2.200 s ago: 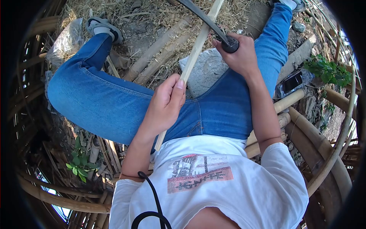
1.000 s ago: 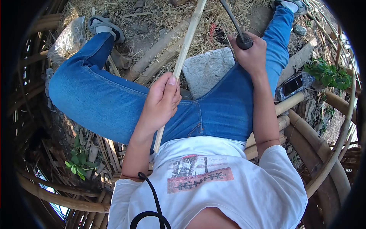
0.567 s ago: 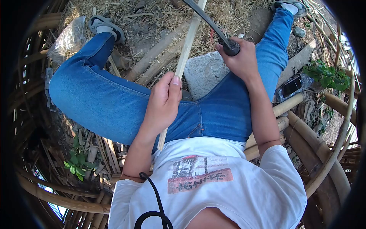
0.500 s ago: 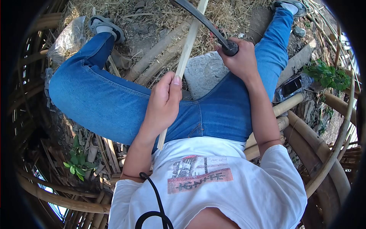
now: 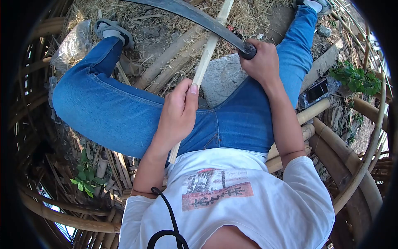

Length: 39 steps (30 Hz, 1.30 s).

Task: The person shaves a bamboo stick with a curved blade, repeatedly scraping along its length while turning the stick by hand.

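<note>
My left hand is closed around a pale bamboo strip, the thumb lying along its upper face. The strip slants from my waist up past the top edge of the view. In my right hand is the dark handle of a long curved knife. Its blade reaches up and left and crosses over the strip; whether it touches the strip I cannot tell. The blade's tip is out of view. Below the crossing, a grey stone block stands between my thighs.
Straw and shavings cover the ground between my feet, with bamboo poles lying there. A phone in clear plastic is at right beside a leafy plant. Bent bamboo rails curve around my right side.
The knife blade has swung left and lower, now lying more level across the strip. My right hand has shifted very slightly. My left hand and the strip are nearly still.
</note>
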{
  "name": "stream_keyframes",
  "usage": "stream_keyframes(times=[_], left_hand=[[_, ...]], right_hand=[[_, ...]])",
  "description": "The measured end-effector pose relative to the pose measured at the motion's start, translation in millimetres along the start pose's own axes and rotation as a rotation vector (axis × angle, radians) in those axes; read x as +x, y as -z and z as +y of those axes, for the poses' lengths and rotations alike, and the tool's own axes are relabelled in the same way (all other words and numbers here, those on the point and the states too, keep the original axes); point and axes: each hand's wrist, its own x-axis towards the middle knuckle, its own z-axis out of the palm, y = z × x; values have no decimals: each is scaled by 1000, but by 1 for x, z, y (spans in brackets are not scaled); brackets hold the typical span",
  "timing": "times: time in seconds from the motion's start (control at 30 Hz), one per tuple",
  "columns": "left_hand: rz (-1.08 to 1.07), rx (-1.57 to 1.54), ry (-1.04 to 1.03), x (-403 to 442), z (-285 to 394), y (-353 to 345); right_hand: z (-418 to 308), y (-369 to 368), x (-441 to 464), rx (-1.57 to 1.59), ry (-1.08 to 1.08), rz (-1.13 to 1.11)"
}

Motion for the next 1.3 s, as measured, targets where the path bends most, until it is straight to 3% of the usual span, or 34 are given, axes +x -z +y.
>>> stream_keyframes(times=[0.3, 0.5, 0.67, 0.8, 1.03, 1.2, 1.3], left_hand=[[-157, -446, 155, -2, 2, 4], [-271, -592, 261, -8, 13, 13], [-172, -574, 232, -3, 14, 11], [-113, -537, 259, -2, 13, 10], [-203, -498, 261, -3, 11, 6], [-252, -495, 229, -7, 11, 8], [-290, -503, 191, -7, 9, 9]], right_hand=[[-1, 6, 4, -54, -64, -11], [32, 15, 22, -42, -161, 128], [36, 13, 21, 14, -132, 148], [23, 13, 12, 5, -90, 41], [1, 6, 3, 121, 65, -38], [15, 16, 12, 117, -106, -9], [33, 22, 19, 165, -93, 21]])
